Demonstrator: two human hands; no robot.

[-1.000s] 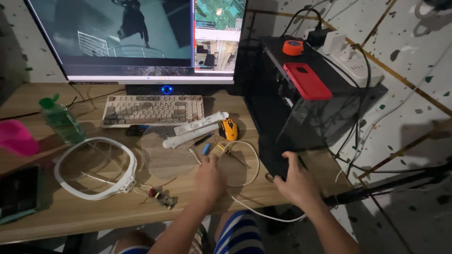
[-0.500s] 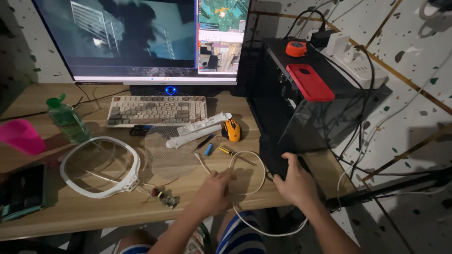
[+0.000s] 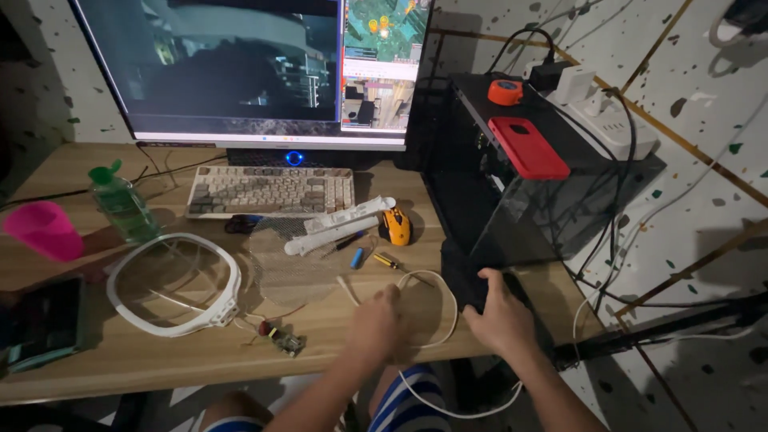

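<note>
My left hand (image 3: 376, 324) rests on the wooden desk (image 3: 160, 360) near its front edge, fingers curled on a white cable (image 3: 442, 290) that loops on the desk and drops over the edge. My right hand (image 3: 500, 316) lies flat at the desk's right end, touching a black object at the foot of the black computer case (image 3: 512, 200). Just beyond my left hand lie a thin stick (image 3: 347, 290), a small yellow screwdriver (image 3: 386, 260) and a blue pen (image 3: 357, 258).
A white ring frame (image 3: 172, 284) with wires and a small circuit board (image 3: 284, 340) lie left of my hands, beside a round mesh (image 3: 292, 264). Further back stand a keyboard (image 3: 272, 190), monitor (image 3: 248, 72), orange mouse (image 3: 395, 226), green bottle (image 3: 122, 204), pink cup (image 3: 40, 230).
My view has shifted slightly. My left hand has moved right and nearer the front edge, pulling the white cable loop with it. My right hand stays by the case.
</note>
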